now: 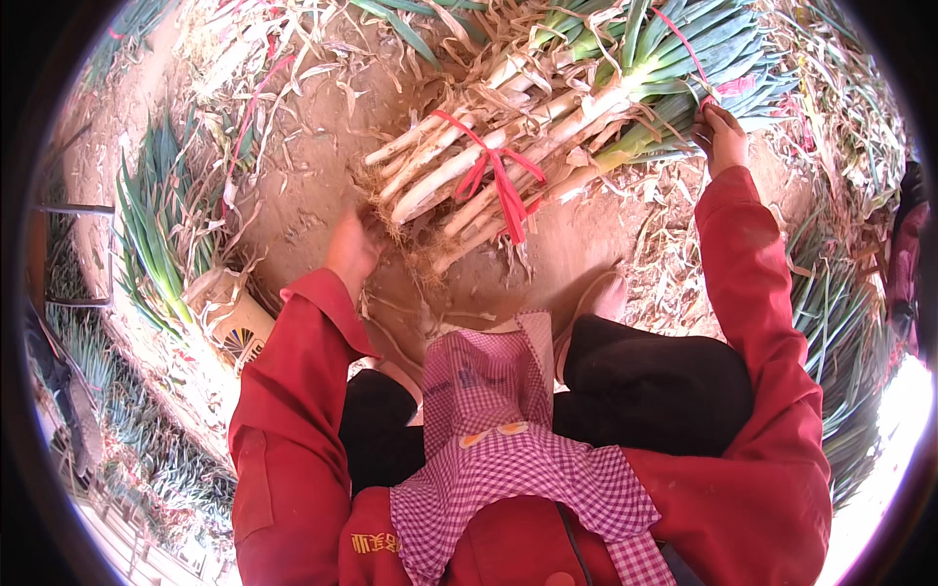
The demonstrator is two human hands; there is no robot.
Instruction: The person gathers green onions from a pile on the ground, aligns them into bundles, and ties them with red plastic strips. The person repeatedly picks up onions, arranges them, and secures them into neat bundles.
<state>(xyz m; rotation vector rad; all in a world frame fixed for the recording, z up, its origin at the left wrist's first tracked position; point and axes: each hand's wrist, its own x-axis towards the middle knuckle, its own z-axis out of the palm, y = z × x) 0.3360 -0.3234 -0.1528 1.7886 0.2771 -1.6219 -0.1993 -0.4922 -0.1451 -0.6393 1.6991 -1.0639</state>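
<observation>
A bundle of leeks or large green onions [506, 139] lies slantwise on the dirt ground, its rooted white ends toward the lower left and green leaves toward the upper right. A red ribbon [500, 165] ties the white stalks with a bow. At the leaves, my right hand [720, 132] pinches a second red ribbon [685, 45] that passes over the greens. My left hand [355, 249] is beside the root ends, blurred and partly shaded; its fingers are hard to make out, and whether they touch the roots cannot be told.
A cylindrical container [229, 315] with printed marks and green onions [157, 212] stand at my left. Dry husks [674, 234] litter the ground. More green onions [835, 329] lie at the right. A metal frame [79, 302] is at the left rim, and dark-clothed legs show at the far right.
</observation>
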